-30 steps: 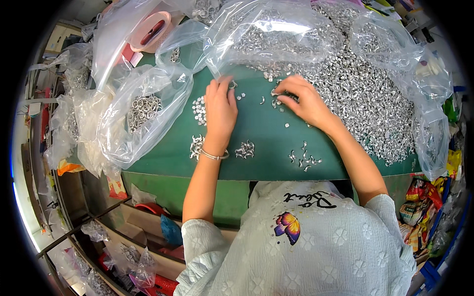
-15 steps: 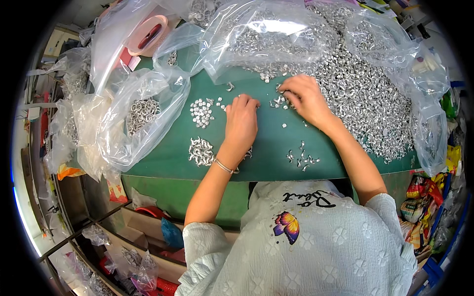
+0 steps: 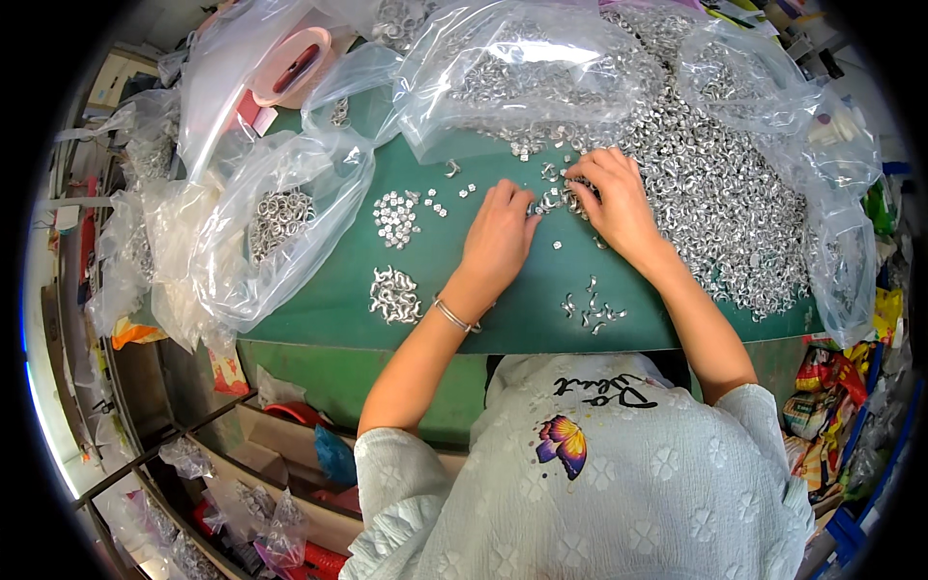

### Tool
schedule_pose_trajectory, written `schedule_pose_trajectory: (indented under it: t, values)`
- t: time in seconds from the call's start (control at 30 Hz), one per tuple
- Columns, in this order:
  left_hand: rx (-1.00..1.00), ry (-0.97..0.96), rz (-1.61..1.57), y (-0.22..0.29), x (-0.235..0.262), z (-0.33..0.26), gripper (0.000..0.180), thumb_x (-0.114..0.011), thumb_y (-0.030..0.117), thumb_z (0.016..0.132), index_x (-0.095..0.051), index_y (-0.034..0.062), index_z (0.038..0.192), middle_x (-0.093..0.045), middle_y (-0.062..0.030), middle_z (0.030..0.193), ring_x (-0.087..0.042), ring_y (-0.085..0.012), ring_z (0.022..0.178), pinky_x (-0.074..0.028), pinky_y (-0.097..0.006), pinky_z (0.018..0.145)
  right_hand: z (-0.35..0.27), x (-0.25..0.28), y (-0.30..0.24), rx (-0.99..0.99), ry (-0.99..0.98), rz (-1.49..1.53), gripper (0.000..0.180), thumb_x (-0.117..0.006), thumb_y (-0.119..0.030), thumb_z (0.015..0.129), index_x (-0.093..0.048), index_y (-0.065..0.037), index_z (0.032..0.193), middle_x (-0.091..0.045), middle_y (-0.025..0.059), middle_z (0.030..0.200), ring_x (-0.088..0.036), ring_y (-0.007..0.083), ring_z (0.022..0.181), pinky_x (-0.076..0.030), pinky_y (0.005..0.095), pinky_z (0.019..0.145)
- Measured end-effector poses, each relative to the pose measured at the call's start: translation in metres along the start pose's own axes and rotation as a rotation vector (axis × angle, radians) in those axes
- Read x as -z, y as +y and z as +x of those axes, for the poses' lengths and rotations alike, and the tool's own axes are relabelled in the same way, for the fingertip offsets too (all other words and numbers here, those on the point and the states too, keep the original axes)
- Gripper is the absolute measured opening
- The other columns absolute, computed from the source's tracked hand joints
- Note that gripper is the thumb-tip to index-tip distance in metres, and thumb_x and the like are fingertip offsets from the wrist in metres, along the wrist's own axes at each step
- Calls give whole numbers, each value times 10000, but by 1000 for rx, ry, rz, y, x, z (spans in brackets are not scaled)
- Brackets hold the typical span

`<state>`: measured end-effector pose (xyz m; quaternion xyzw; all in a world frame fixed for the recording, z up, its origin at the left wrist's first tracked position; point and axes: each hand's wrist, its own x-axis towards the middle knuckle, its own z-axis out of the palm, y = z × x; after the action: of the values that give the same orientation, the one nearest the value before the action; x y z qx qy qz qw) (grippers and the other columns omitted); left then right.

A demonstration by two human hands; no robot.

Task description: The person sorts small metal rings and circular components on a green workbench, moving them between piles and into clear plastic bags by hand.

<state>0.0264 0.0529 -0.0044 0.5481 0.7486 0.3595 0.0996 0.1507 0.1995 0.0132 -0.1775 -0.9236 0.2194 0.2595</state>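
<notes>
Metal parts [image 3: 553, 200], small and silvery, lie loose under the fingertips of both hands at the heap's edge: left hand [image 3: 498, 237] flat with fingers together, right hand [image 3: 614, 203] curled over them (pinch unclear). Three small sorted clusters [image 3: 394, 217] lie at nine, eight and five o'clock on the green table [image 3: 503, 309], while the big heap [image 3: 715, 184] at three o'clock looks barely touched, so most sorting seems left.

Parts-sorting workshop: bagged metal fittings [image 3: 715, 184]

Clear plastic bags [image 3: 261, 227] of silver parts ring the green table [image 3: 503, 300]; colourful packets [image 3: 822, 387] far right.
</notes>
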Motion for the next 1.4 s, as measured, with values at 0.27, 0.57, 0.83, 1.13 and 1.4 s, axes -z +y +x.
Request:
schedule_pose_trajectory:
  t: [0.27,0.57,0.83,1.13,1.4]
  values:
    - [64,-4,-11,8,24,-27,241,-669,-12,782,-598,-10,1012,-549,-145,994,-565,-336,926,-476,-401,796,-1,-12,-14,200,-194,-58,183,-706,-100,753,-669,-62,928,-540,48,926,-499,230,978,-367,359,849]
    - [39,34,13,0,30,-34,197,-650,-15,798,-609,-15,990,-553,-138,964,-564,-328,900,-474,-397,778,2,-3,-6,217,-165,-137,81,-660,-102,790,-640,-52,850,-561,48,891,-508,229,915,-367,368,834]
    - [96,53,-44,0,28,-28,209,-656,-14,796,-604,-15,998,-565,-142,972,-572,-333,901,-476,-383,785,4,-8,-12,128,-137,-191,85,-660,-112,792,-635,-42,833,-560,67,884,-509,249,931,-362,390,846]
    - [96,56,-59,-4,23,-31,416,-732,1,740,-566,13,1121,-551,-138,1002,-566,-295,914,-479,-369,809,8,-16,-32,158,-74,6,78,-671,-95,772,-637,-57,831,-551,68,890,-508,249,930,-372,379,814]
    - [35,87,-27,4,34,-34,439,-722,24,758,-566,21,1168,-527,-139,1051,-529,-309,947,-462,-376,839,11,-18,-12,-66,-89,200,146,-683,-56,774,-660,-23,914,-638,126,940,-570,324,953,-460,407,853]
